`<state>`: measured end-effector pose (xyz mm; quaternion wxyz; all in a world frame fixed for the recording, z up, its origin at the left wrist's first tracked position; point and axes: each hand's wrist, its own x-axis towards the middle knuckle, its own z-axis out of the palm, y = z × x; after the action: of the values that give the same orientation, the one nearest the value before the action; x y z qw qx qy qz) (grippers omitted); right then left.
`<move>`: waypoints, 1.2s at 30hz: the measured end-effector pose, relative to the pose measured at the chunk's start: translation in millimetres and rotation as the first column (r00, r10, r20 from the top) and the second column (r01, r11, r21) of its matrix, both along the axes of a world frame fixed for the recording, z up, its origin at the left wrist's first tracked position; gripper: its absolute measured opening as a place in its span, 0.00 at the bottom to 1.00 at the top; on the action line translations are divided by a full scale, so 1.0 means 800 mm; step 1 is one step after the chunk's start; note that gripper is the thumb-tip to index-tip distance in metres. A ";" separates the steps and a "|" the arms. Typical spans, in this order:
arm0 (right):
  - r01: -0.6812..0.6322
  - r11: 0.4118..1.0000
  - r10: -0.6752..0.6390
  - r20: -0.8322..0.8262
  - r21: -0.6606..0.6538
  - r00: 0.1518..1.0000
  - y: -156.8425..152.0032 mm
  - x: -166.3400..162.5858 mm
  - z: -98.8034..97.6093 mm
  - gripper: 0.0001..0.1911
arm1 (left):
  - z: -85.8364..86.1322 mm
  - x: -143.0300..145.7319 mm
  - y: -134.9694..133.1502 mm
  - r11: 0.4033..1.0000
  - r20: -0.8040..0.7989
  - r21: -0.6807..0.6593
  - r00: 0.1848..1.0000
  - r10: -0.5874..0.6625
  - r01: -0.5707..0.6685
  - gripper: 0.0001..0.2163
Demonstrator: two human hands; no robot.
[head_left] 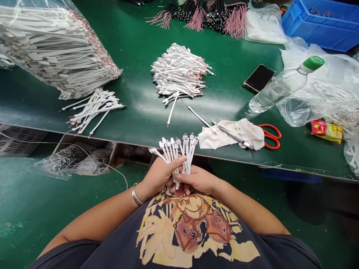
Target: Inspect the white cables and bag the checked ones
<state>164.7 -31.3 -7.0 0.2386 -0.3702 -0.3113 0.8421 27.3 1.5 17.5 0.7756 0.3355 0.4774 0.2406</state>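
Note:
Close to my body, over the table's front edge, both hands grip short white cables with USB-type plugs pointing up. My left hand (pixel 165 172) is closed round one part of the bundle of white cables (pixel 169 147), its thumb laid across them. Against it, my right hand (pixel 198 179) is closed on the other part, thumb near the lower ends. Some fingers are hidden behind the cables. Ahead on the table lies a large pile of white cables (pixel 181 73), with one loose cable (pixel 172 109) at its near side. A smaller heap of white cables (pixel 94 110) lies to the left.
A big clear bag of cables (pixel 53 48) stands at left. Tweezers (pixel 232 135) rest on a cloth (pixel 218 140) beside red-handled scissors (pixel 271 136). Right of these are a phone (pixel 259 77), a bottle (pixel 280 89), plastic bags (pixel 336 82) and a blue bin (pixel 322 26).

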 end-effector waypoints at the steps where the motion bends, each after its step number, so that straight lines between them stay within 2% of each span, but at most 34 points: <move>1: -0.010 1.000 0.010 0.017 0.017 1.000 0.000 0.000 0.002 0.24 | 0.002 0.001 0.002 1.000 -0.022 -0.018 1.000 0.012 -0.013 0.14; 5: -0.031 0.998 0.027 0.068 0.056 0.997 -0.003 0.000 0.009 0.25 | 0.004 0.004 0.005 0.996 -0.100 -0.056 0.993 0.060 -0.066 0.13; 10: -0.035 0.998 0.033 0.039 0.043 0.999 -0.005 0.002 0.011 0.25 | 0.004 0.002 0.004 0.999 -0.104 -0.039 0.995 0.012 -0.016 0.14; 15: -0.040 0.998 0.038 0.042 0.043 0.998 -0.004 0.004 0.010 0.26 | 0.002 0.002 0.002 1.000 -0.109 -0.001 0.994 0.017 -0.017 0.13; 21: -0.010 0.998 0.011 -0.013 0.056 1.000 -0.005 0.006 0.001 0.28 | -0.005 -0.001 -0.001 0.999 -0.080 0.033 0.997 -0.013 0.015 0.15; 25: 0.033 0.998 -0.031 -0.040 0.050 0.999 -0.008 0.005 -0.008 0.33 | -0.008 -0.002 -0.003 0.998 -0.095 0.055 0.995 -0.020 0.025 0.15; 32: 0.051 0.998 -0.050 -0.034 0.034 0.998 -0.008 0.002 -0.010 0.36 | -0.019 -0.006 -0.010 0.995 -0.058 0.091 0.997 0.052 -0.047 0.16; 36: 0.060 0.998 -0.058 -0.053 0.031 0.997 -0.007 0.001 -0.006 0.36 | -0.013 -0.003 -0.010 0.996 -0.039 0.051 0.997 0.072 -0.070 0.15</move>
<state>165.9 -37.2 -12.0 0.2774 -0.3531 -0.3073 0.8390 24.7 -6.2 7.4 0.7482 0.3422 0.4985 0.2731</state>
